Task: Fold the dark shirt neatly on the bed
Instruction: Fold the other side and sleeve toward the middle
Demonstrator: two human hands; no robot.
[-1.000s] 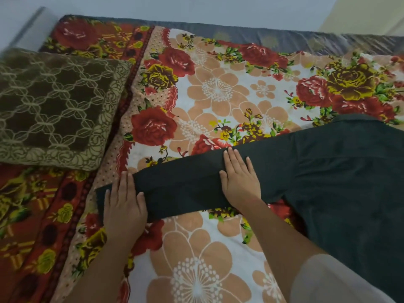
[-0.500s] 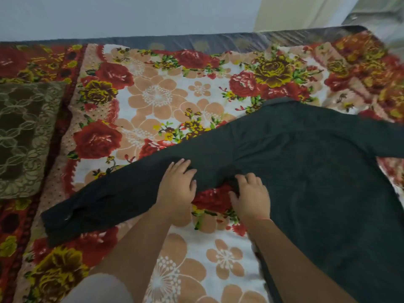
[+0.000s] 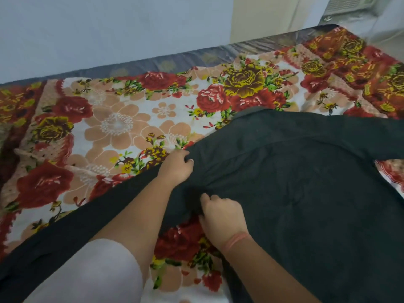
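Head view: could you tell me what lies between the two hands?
Bunched dark shirt fabric, gripped by left hand and right hand, per the head view.

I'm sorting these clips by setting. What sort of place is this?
Most likely a bedroom in a home: a bed covered by a floral bedsheet stands against a plain wall, and a dark shirt lies spread on it.

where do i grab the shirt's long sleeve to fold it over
Take it where it joins the dark shirt: upper edge at the shoulder from the far side, where the left hand pinches, and the underarm from the near side, where the right hand grips. The sleeve lies straight, so it should hinge there.
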